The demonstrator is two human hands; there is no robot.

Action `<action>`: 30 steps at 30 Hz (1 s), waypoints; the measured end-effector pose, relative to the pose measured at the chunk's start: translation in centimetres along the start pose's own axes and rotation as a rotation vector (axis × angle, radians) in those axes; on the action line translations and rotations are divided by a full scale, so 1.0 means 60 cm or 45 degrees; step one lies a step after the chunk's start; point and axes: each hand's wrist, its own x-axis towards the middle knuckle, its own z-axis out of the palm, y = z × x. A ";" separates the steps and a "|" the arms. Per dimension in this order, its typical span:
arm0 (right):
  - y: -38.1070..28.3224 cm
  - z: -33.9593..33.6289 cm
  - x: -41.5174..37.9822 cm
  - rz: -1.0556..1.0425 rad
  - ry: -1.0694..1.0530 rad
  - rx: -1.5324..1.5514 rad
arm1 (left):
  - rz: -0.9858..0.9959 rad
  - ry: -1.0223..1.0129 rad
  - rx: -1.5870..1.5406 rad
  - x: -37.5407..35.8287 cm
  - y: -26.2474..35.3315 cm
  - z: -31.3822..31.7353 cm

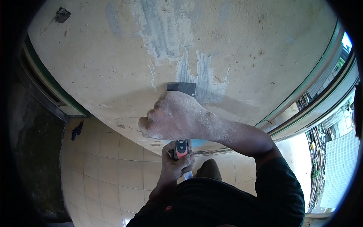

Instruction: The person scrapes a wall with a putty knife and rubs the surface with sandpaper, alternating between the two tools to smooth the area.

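My right hand (176,117), dusted with pale powder, is closed in a fist around a putty knife whose wide dark blade (182,89) lies against the wall. Its handle is hidden inside the fist. Grey-white filler (206,77) is spread in streaks just above and beside the blade. Lower down, near my body, my left hand (174,162) is closed on a tool with a red-and-black handle (181,148). The working end of that tool is not plain to see. A light blue patch (199,143) shows under my right forearm; I cannot make out what it belongs to.
The beige wall (94,64) has older filler (164,30) higher up and a dark hole (62,15) at upper left. A dark sandal (77,130) lies on the tiled floor (106,166). A green-edged frame (302,94) borders the right side.
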 end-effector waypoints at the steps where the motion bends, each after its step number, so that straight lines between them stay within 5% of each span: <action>1: -0.001 0.003 -0.001 0.012 -0.024 0.033 | -0.029 -0.018 -0.021 -0.004 0.001 -0.006; 9: 0.015 -0.013 0.007 0.019 -0.097 -0.047 | 0.020 -0.148 -0.110 0.024 0.004 -0.010; 11: 0.014 -0.017 0.005 0.029 -0.028 -0.004 | 0.247 -0.112 -0.248 0.016 0.011 0.011; 17: 0.011 -0.011 0.008 0.058 0.137 0.013 | 0.265 -0.682 -0.323 0.011 0.006 -0.026; 20: 0.003 -0.005 0.010 0.129 0.037 -0.006 | 0.293 -0.325 -0.159 -0.005 -0.009 -0.023; 30: 0.005 -0.002 0.012 0.069 0.018 -0.021 | 0.262 -0.124 0.053 -0.005 -0.030 -0.031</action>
